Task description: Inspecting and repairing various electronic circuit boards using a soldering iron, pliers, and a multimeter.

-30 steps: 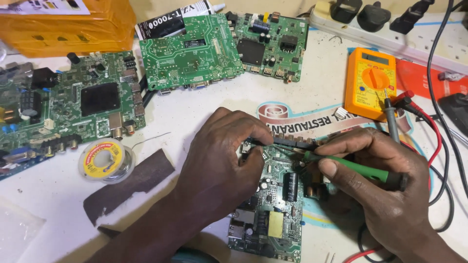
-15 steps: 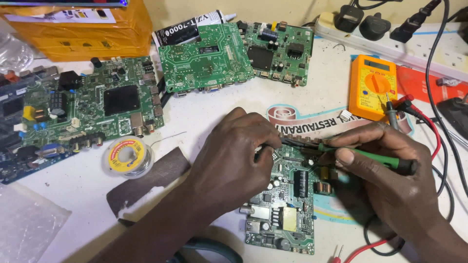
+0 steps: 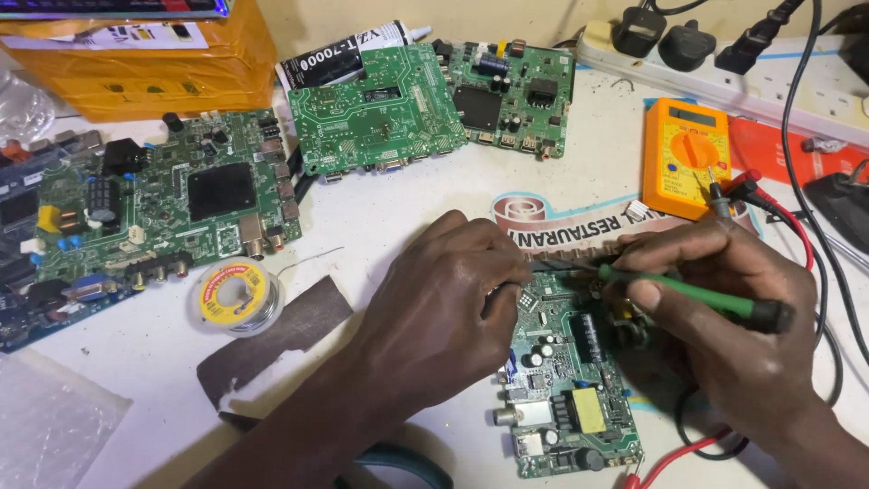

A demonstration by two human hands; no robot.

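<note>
A small green circuit board (image 3: 566, 389) lies on the white table in front of me. My left hand (image 3: 444, 308) rests on its left edge, fingers curled at the board's top corner; whether they pinch anything is hidden. My right hand (image 3: 724, 317) grips a green-handled soldering iron (image 3: 697, 297) like a pen, its tip pointing left and touching the top of the board next to my left fingertips.
A solder spool (image 3: 233, 294) and a dark strip (image 3: 272, 340) lie left of my arm. Three larger green boards (image 3: 163, 208) (image 3: 376, 109) (image 3: 511, 95) sit behind. An orange multimeter (image 3: 686, 154) with red and black leads, a power strip (image 3: 724, 63) and an orange box (image 3: 136, 54) line the back.
My view has shifted slightly, so everything sits lower and further right in frame. Both hands stay on the small board with the iron tip at its top edge.
</note>
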